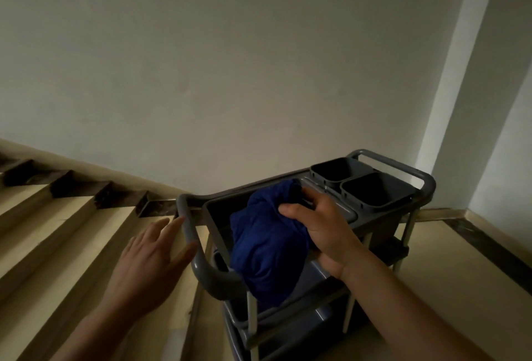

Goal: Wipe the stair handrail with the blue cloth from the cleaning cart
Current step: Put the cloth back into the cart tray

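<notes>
Both hands are over the near end of the cleaning cart (339, 283), apart from one another. The right hand (322, 228) is closed on the blue cloth (267, 242), fingers curled over the cloth's upper right part and thumb pressed into its folds, with the forearm running down toward the lower right corner of the view. The cloth is a crumpled bundle sitting in the cart's top tray (218, 217); its long axis runs from the upper right, under the gripping fingers, down to the lower left, where a loose end hangs over the tray's near edge, just beside the curved grey handle bar (198, 257). The left hand (149, 260) is spread flat with fingers apart and grips nothing; its fingertips reach the handle bar on the cart's left side, though whether they actually touch the bar cannot be told. It lies to the left of the cloth, with the bar between them. At the far end of the cart, beyond the right hand, two dark bins (362, 188) sit side by side under a second handle bar (403, 170). Lower shelves of the cart show beneath the tray. To the left, pale stair steps (57, 231) with a dark skirting climb along a plain wall (230, 73), and the cart stands on the pale floor (460, 274) of the landing.
</notes>
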